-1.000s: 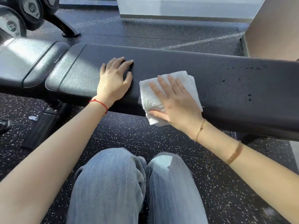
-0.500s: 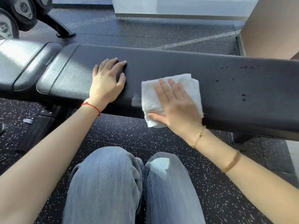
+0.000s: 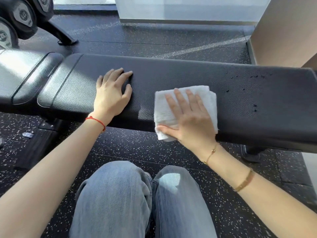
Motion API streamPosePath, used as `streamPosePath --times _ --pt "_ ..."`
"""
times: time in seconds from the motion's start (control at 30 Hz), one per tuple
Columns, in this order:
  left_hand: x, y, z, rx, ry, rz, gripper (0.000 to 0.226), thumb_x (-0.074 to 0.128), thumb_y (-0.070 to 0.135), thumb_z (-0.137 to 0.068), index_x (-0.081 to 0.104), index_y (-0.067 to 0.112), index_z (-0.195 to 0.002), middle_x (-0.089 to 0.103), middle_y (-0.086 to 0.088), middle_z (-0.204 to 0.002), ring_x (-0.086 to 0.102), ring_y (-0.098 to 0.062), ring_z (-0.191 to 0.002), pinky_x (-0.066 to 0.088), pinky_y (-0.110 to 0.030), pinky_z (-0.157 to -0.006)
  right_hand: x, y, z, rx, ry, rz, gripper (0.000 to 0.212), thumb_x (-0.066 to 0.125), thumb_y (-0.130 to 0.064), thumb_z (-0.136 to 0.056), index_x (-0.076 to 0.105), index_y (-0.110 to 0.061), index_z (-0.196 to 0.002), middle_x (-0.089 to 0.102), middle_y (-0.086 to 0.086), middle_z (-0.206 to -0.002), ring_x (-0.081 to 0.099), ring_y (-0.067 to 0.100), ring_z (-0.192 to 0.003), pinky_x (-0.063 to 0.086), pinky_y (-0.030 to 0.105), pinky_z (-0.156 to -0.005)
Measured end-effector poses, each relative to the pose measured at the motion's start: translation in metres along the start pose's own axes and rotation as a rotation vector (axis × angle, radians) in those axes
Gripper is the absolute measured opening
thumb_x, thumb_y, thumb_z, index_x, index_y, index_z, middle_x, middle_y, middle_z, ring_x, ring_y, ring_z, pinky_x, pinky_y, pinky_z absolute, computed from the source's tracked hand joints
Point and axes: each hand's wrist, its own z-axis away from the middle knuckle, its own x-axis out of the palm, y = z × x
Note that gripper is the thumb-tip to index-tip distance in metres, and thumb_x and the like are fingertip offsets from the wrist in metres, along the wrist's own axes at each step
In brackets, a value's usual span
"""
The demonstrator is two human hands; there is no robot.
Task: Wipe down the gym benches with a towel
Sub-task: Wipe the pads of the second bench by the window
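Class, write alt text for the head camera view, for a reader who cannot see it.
A person's right hand presses a folded white towel flat on a black padded gym bench, while the left hand rests palm-down on the pad beside it. Blue-jeaned knees and speckled dark floor fill the foreground; small dark marks dot the pad to the right of the towel.

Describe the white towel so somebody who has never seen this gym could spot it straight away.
Find the long black padded bench running across the view. Near its middle, the right hand presses flat on a folded white terry towel that hangs slightly over the near edge. It is the only white cloth there; the left hand beside it rests on bare padding.
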Motion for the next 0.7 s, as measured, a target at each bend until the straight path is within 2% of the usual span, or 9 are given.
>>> streamPosePath --times 0.1,0.17,0.3,0.4,0.5,0.63,0.7 --pt "-0.001 0.0 0.001 0.005 0.0 0.009 0.045 0.048 0.03 -0.097 0.049 0.03 -0.142 0.042 0.0 -0.152 0.029 -0.022 -0.145 0.015 -0.049 -0.121 0.004 -0.039 -0.024 -0.072 -0.075 0.049 0.092 0.034 -0.077 -0.088 0.023 -0.016 -0.156 0.027 0.013 -0.161 0.026 0.039 -0.147 0.02 0.054 -0.12" --pt "-0.002 -0.002 0.0 0.008 -0.003 0.018 0.045 0.048 0.03 -0.097 0.048 0.03 -0.142 0.042 0.0 -0.152 0.029 -0.022 -0.145 0.016 -0.049 -0.121 0.006 -0.043 -0.024 -0.077 -0.086 0.084 0.091 0.031 -0.076 -0.088 0.021 -0.016 -0.157 0.027 0.013 -0.161 0.025 0.038 -0.148 0.021 0.053 -0.12" --pt "-0.002 -0.001 0.001 0.012 -0.034 -0.016 0.045 0.045 0.03 -0.1 0.045 0.03 -0.145 0.039 -0.002 -0.155 0.027 -0.024 -0.147 0.015 -0.051 -0.122 0.005 -0.006 0.009 -0.039 -0.055 0.025 0.089 0.046 -0.073 -0.086 0.03 -0.019 -0.155 0.034 0.01 -0.158 0.032 0.035 -0.145 0.027 0.051 -0.119" --pt "-0.004 0.005 0.002 0.003 -0.045 -0.042 0.045 0.044 0.027 -0.1 0.045 0.027 -0.145 0.039 -0.005 -0.155 0.028 -0.027 -0.147 0.017 -0.052 -0.122 -0.002 0.03 0.029 0.07 0.004 -0.043 0.079 0.032 -0.073 -0.094 0.036 -0.021 -0.152 0.038 0.008 -0.156 0.035 0.033 -0.144 0.029 0.051 -0.118" --pt "-0.004 0.014 0.004 -0.015 -0.036 0.01 0.043 0.044 0.024 -0.1 0.049 0.023 -0.143 0.042 -0.005 -0.153 0.03 -0.027 -0.146 0.019 -0.049 -0.122 -0.012 0.058 0.022 0.213 -0.029 -0.121 0.069 0.02 -0.067 -0.099 0.039 -0.025 -0.151 0.038 0.005 -0.157 0.033 0.031 -0.145 0.023 0.049 -0.12" --pt "0.002 0.041 0.003 0.045 -0.037 0.014 0.043 0.044 0.023 -0.099 0.051 0.017 -0.141 0.045 -0.008 -0.15 0.036 -0.024 -0.142 0.026 -0.048 -0.118 -0.007 0.075 -0.042 0.332 -0.265 -0.197 0.066 0.016 -0.062 -0.099 0.012 -0.032 -0.157 0.008 -0.001 -0.166 0.003 0.025 -0.153 -0.003 0.044 -0.124" --pt "0.007 0.059 -0.001 0.068 -0.043 0.011 0.044 0.042 0.023 -0.099 0.049 0.017 -0.142 0.044 -0.007 -0.15 0.034 -0.023 -0.143 0.024 -0.048 -0.119 -0.003 0.069 -0.068 0.325 -0.32 -0.181 0.064 0.015 -0.059 -0.101 0.004 -0.031 -0.158 -0.002 -0.002 -0.167 -0.007 0.025 -0.153 -0.008 0.046 -0.123"
